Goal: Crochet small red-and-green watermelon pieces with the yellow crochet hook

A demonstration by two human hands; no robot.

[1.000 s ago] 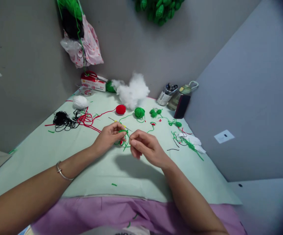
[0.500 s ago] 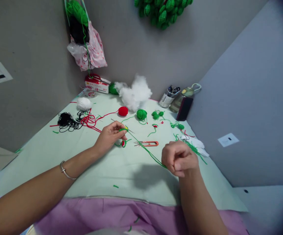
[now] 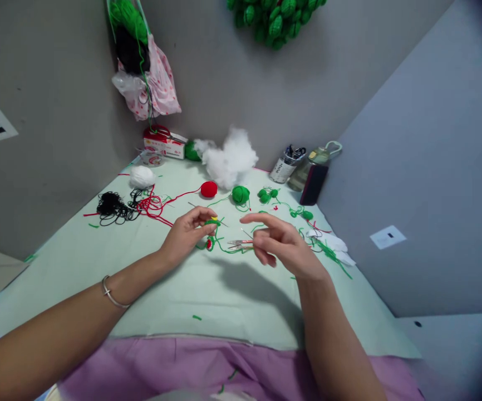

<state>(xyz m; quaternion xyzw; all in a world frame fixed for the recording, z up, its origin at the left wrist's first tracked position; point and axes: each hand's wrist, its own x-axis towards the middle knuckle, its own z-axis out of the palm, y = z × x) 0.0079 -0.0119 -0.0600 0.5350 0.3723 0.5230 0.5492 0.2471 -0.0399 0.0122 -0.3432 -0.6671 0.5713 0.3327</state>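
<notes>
Pinched in my left hand is a small green crochet piece with a bit of yellow, along with a thin metal hook or needle. Slack green yarn trails from it towards the right. My right hand hovers over the orange-handled thread snips, index finger stretched out and fingers apart. It covers most of the handles; whether it touches them is unclear. A fine thin line shows beside its fingers, perhaps a needle. Under my left fingertips lies a small red, white and green crochet piece.
Behind are a red yarn ball, a green yarn ball, white stuffing and a white yarn ball. Tangled black yarn lies left. At right stand a pen cup, a bottle and a phone.
My right hand has moved left and forward to the snips, its closed fingers now spread. The green yarn, taut before, has gone slack. My left hand keeps its hold.
</notes>
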